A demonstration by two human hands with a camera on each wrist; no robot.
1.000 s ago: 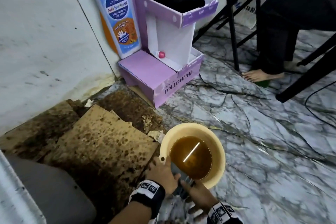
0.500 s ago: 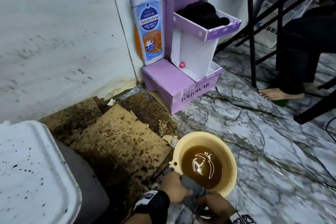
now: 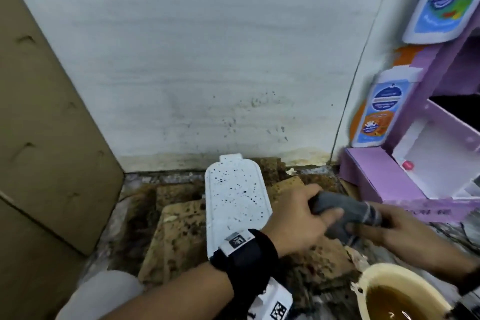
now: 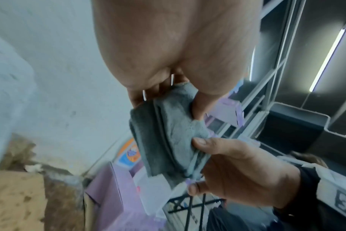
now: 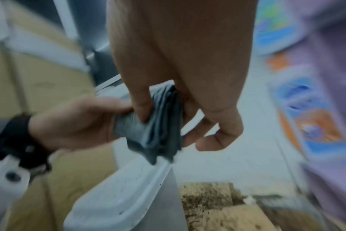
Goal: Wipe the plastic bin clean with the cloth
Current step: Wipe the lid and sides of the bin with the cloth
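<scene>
I hold the folded grey cloth (image 3: 345, 212) clamped between my left hand (image 3: 298, 218) and right hand (image 3: 405, 226), right of the speckled white plastic bin (image 3: 233, 197). It looks soft, limp; best gripped bunched.

The round cream plastic basin (image 3: 374, 274) of brown water is cut off by the head view's bottom edge. The purple cardboard display stand (image 5: 330, 156) is smeared by blur in the right wrist view.

The cloth (image 4: 164, 140) in my hands is soft, matt grey fabric. The bin (image 3: 235, 197) is smooth white plastic, speckled dark. The cardboard (image 3: 179, 239) under it looks rough and stained.
</scene>
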